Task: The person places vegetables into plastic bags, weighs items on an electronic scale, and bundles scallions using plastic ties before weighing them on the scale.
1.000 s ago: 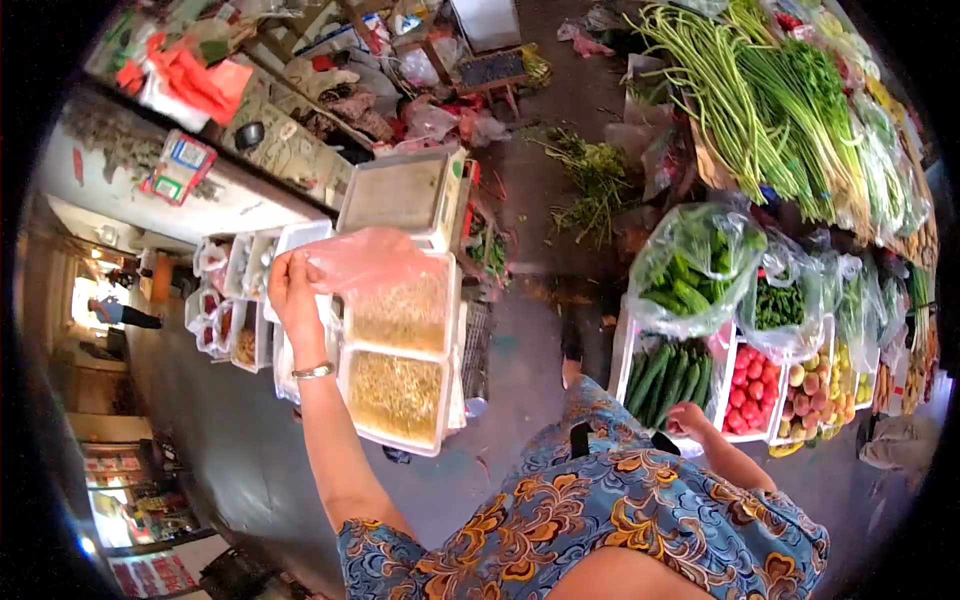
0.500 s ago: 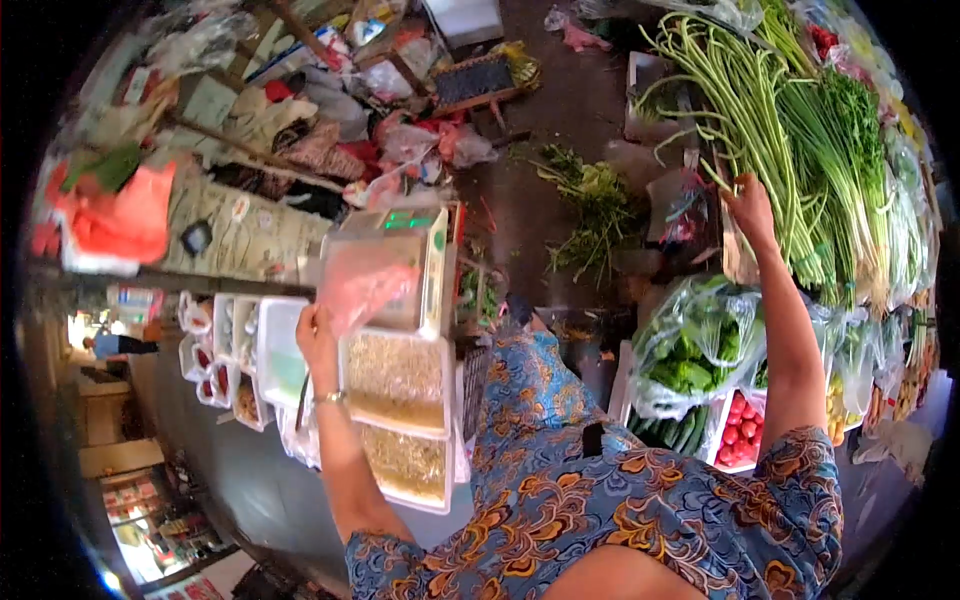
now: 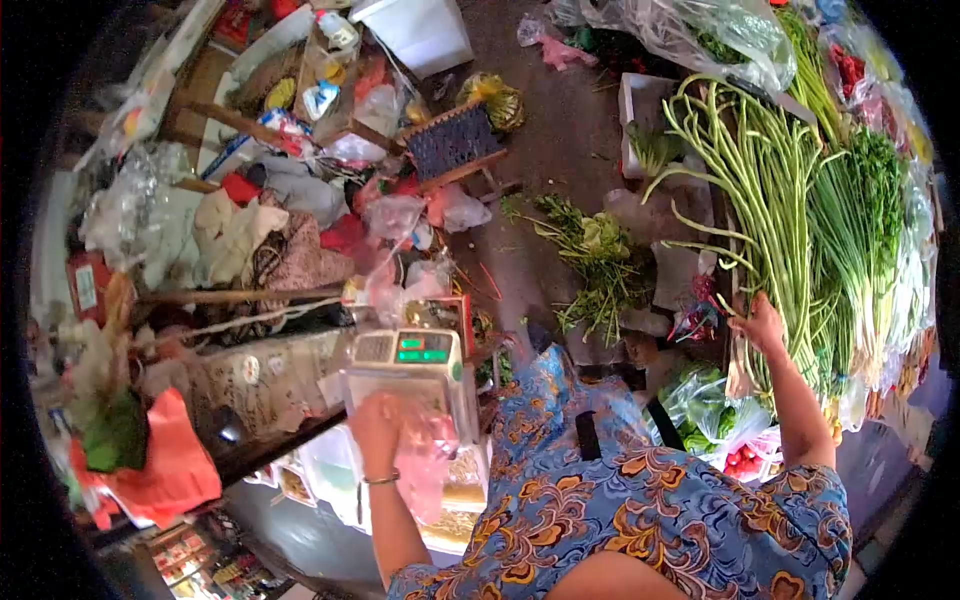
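My left hand (image 3: 378, 432) holds a thin pink plastic bag (image 3: 428, 455) that hangs over the pan of a digital scale (image 3: 415, 350) with a lit green display. At the lower left edge of a heap of long green beans (image 3: 765, 210), my right hand (image 3: 763, 325) has its fingers bent around or against the bean ends; its grip is partly hidden. Green onions (image 3: 850, 235) lie to the right of the beans. Below my right hand are a clear bag of green vegetables (image 3: 705, 410) and some red tomatoes (image 3: 742, 460).
Loose leafy stems (image 3: 595, 260) lie on the floor in the middle. A small wooden stool (image 3: 450, 145) and a white box (image 3: 415, 35) stand farther off. On the left, a cluttered table holds cloths, plastic bags and a red bag (image 3: 160, 465).
My view has turned and moved toward the beans. The pink bag has stayed in my left hand, over the scale. My right hand went from beside the cucumbers to the beans and is now lower along them.
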{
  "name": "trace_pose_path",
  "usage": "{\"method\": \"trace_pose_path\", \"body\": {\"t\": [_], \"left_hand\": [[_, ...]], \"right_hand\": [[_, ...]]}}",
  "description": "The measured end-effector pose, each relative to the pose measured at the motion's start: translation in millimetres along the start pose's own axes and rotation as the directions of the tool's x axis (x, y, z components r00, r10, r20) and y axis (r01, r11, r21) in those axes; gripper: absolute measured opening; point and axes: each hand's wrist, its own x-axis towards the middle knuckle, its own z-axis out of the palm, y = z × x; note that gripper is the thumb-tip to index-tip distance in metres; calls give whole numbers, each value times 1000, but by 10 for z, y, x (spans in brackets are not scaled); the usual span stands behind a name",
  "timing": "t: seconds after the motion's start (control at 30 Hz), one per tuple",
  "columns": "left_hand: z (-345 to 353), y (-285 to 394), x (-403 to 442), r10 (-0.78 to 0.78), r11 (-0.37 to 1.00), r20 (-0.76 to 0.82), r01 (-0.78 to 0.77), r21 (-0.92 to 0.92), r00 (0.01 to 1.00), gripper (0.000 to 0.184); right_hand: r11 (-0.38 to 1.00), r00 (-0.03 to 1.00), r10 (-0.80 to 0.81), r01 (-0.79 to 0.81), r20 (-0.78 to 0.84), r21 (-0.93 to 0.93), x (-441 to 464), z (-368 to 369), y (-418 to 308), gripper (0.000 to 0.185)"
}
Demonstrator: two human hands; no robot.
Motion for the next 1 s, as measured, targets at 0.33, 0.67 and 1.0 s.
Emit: {"method": "trace_pose_path", "body": {"t": [0.33,0.67,1.0], "left_hand": [[-485,1473,253,134,991,355,-128,-40,925,29],[919,1086,1489,300,953,690,-228,-198,659,40],[558,1720,3125,488,850,598,-502,-159,636,36]], "right_hand": [[993,998,59,-55,-28,106,17,143,53,64],[982,985,166,-161,-47,98,-62,138,-114,67],[941,939,337,-335,-62,47,-91,177,-327,66]]}}
